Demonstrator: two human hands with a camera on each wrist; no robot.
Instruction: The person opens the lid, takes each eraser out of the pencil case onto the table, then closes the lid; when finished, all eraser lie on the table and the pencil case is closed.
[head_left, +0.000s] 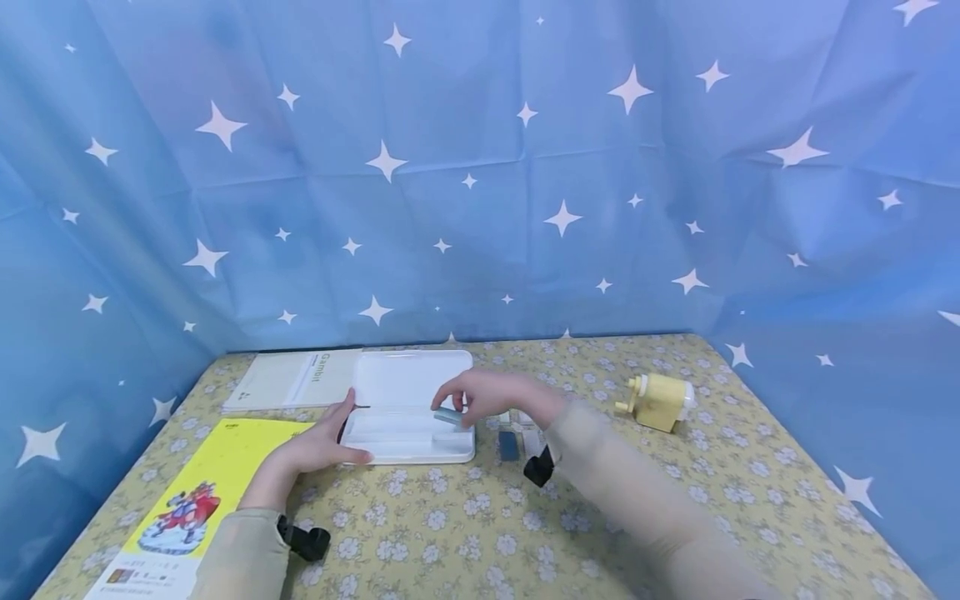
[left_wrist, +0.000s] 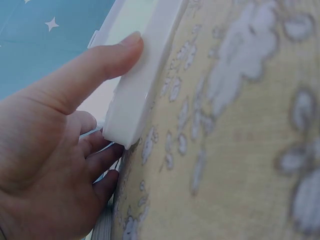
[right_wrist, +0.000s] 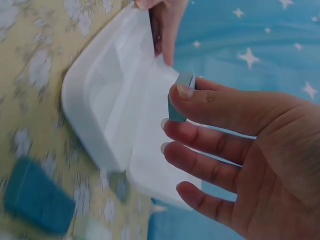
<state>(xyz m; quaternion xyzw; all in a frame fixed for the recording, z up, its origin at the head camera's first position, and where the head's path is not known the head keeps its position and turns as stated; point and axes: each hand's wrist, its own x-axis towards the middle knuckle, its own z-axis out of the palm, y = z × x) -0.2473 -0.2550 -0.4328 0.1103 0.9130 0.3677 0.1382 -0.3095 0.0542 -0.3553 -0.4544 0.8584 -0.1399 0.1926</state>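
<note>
A white pencil case lies unfolded on the table, its lid laid back towards the curtain. My left hand holds the case's left end; in the left wrist view the thumb presses on its edge and the other fingers reach below its corner. Over the right part of the tray, my right hand pinches a small blue-grey block between thumb and fingers. From the right wrist view, this block looks rectangular, and the remaining fingers are spread apart below it.
Just right of the case lie a dark blue block and several small pale pieces. A yellow crank pencil sharpener stands farther right. Left of the case are a pale book marked Gambit and a yellow-and-white booklet. A starry curtain hangs behind.
</note>
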